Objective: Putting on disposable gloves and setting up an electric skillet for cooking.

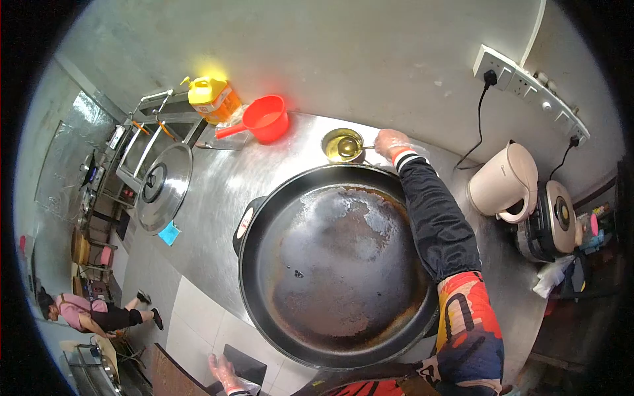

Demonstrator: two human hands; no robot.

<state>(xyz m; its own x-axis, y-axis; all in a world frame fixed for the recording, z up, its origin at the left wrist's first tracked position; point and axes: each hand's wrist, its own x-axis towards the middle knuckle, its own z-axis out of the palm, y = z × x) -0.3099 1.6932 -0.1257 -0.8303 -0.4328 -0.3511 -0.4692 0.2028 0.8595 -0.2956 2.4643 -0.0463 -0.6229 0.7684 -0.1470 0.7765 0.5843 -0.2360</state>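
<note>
My right hand (391, 140), in a clear plastic glove, grips the handle of a small ladle (348, 147). The ladle's bowl sits in a metal bowl (327, 147) of yellow, oil-like liquid, just behind the big pan. That wide black flat pan (337, 267) fills the middle of the view; its bare inside is shiny in places, with brown and grey patches and a few dark specks. My left hand (225, 374), also gloved, hangs low beside the counter's front edge, fingers apart and holding nothing.
Along the wall stand a red plastic dipper (267, 119) and a yellow jug (210, 101). A glass lid (165, 190) leans at left, near a blue cloth (169, 233). At right are a kettle (502, 180), a corded appliance (559, 218) and power sockets (530, 91). Another person (91, 314) walks beyond.
</note>
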